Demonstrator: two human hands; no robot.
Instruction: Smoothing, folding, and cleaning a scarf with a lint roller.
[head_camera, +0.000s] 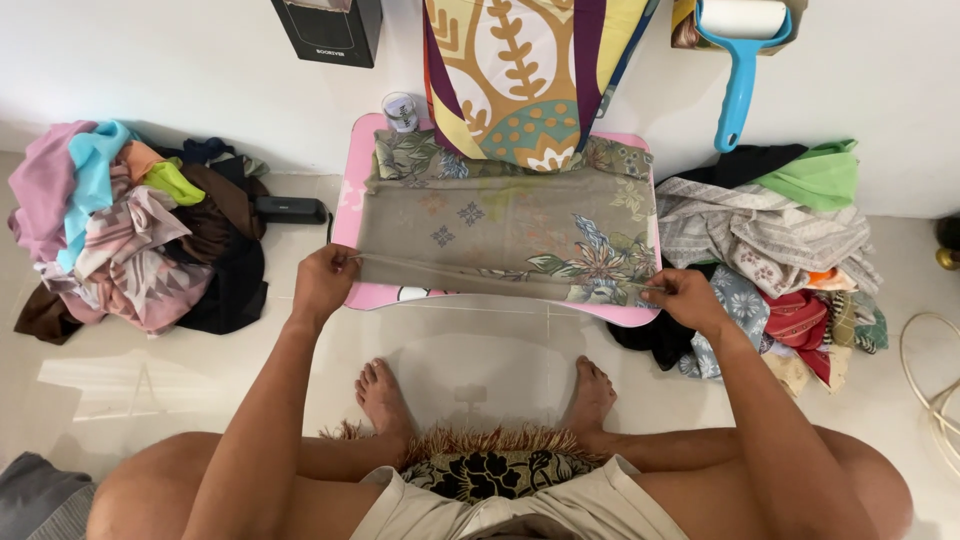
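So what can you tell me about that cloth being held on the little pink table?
The cloth is thin, olive-grey, with faded motifs and leafy flower borders at its right and far ends. It lies flat across the pink table. The left hand and right hand pinch its near corners, pulling that edge taut. A hanging patterned fabric overlaps its far edge.

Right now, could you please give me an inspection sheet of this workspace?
Surface: pink low table on a pale tiled floor.
Job's things: floral grey-green cloth spread over the table, near edge pulled taut.
Clutter: clothes pile on the left, second clothes pile on the right, small cup.
Grips: left hand and right hand each pinch the cloth's near edge.
Cables: pale cord at far right.
Surroundings: blue lint roller, white wall.
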